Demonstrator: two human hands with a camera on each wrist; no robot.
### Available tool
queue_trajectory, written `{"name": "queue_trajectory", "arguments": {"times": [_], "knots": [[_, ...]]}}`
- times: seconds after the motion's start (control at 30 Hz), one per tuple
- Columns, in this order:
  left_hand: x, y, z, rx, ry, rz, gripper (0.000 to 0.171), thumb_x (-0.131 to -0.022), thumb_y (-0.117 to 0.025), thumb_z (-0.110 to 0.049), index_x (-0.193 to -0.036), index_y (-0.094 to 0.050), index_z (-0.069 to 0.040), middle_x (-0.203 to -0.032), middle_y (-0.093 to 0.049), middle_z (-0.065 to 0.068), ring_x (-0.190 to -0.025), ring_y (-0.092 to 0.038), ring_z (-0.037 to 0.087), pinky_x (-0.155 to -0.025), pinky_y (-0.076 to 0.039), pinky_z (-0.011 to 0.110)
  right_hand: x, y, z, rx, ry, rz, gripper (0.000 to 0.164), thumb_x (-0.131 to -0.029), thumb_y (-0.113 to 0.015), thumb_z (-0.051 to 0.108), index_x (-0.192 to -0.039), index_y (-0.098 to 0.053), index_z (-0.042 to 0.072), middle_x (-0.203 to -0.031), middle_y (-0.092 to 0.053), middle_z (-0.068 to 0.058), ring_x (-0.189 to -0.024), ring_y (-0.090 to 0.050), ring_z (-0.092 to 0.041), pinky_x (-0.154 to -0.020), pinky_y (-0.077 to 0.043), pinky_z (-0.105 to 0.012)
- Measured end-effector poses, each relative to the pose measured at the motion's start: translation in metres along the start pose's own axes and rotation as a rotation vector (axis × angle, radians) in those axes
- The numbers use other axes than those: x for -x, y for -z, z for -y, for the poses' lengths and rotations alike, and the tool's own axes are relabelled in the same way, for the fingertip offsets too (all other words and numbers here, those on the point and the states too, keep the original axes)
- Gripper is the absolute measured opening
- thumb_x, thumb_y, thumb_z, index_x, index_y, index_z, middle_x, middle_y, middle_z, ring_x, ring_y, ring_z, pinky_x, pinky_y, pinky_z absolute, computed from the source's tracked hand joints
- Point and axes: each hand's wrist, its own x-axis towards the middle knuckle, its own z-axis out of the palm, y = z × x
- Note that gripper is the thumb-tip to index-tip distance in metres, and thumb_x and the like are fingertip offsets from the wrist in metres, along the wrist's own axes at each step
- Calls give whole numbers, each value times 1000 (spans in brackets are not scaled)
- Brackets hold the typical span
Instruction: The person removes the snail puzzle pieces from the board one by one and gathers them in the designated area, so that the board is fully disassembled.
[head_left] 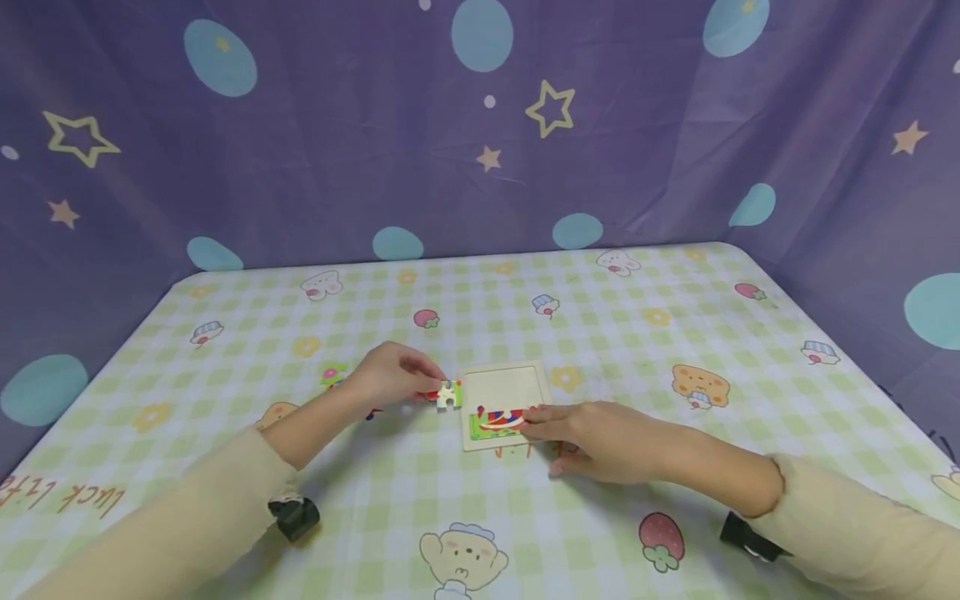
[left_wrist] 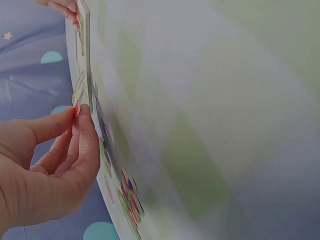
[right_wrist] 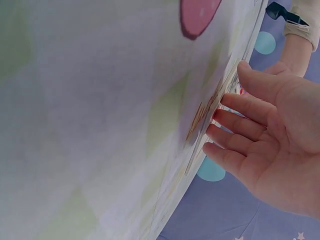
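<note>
My left hand (head_left: pixel 393 375) pinches a jigsaw puzzle piece (head_left: pixel 448 397), coloured green, white and red, between thumb and fingertips. The piece is at the left edge of a pale puzzle tray (head_left: pixel 506 383). Joined pieces (head_left: pixel 495 423) in green, red, white and blue fill the tray's near part; its far part shows bare board. With fingers extended, my right hand (head_left: pixel 607 442) touches the right end of those joined pieces. In the left wrist view, the left hand (left_wrist: pixel 60 160) holds the piece by its edge. The right wrist view shows the right hand's fingers (right_wrist: pixel 240 127) spread out at the tray.
Loose puzzle pieces (left_wrist: pixel 131 200) lie on the table left of the tray, partly hidden behind the left hand in the head view. A green-checked cloth (head_left: pixel 360 533) with cartoon prints covers the table. Behind it hangs a purple curtain (head_left: pixel 337 150).
</note>
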Motion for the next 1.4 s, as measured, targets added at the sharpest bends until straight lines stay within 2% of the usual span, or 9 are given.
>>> {"name": "queue_trajectory", "arguments": {"times": [0.27,0.43,0.73,1.03,1.3,1.4], "knots": [[8,14,13,-3,16,-27,17,-81,-76,-18,-94,-73,-6,-76,-73,-1,-63,-66,7,-63,-53,22,1,0,0,-1,-7,4,51,-90,-67,26,-138,-53,16,-147,-49,-6,-134,-50,-21,-99,-50,-40],[10,19,16,-48,-5,-38,15,-83,-74,-18,-93,-73,-7,-79,-73,1,-64,-65,9,-63,-53,25,1,0,0,0,-9,8,52,-90,-67,26,-139,-52,16,-147,-49,-5,-135,-49,-21,-99,-50,-40],[8,17,15,-111,-50,-69,11,-84,-73,-16,-90,-74,-6,-82,-74,4,-63,-63,9,-61,-52,24,0,1,0,-2,-2,7,51,-90,-66,26,-138,-53,15,-147,-48,-6,-135,-49,-21,-99,-50,-39],[8,18,13,-178,-58,-105,10,-84,-73,-17,-89,-73,-8,-81,-72,4,-63,-61,11,-60,-48,23,0,3,2,-8,9,9,51,-90,-66,25,-138,-52,14,-147,-48,-6,-136,-48,-21,-98,-50,-37],[11,21,13,-190,-61,-95,11,-84,-73,-18,-89,-72,-8,-81,-72,3,-68,-61,12,-62,-48,23,0,4,2,-7,-5,23,51,-90,-66,25,-139,-52,15,-148,-48,-5,-136,-47,-21,-99,-49,-39],[12,20,10,-215,-88,-99,10,-84,-72,-18,-88,-72,-8,-80,-72,3,-69,-59,12,-63,-47,23,0,4,3,-4,-9,26,51,-90,-66,25,-139,-52,15,-148,-48,-5,-136,-48,-20,-98,-50,-38]]}}
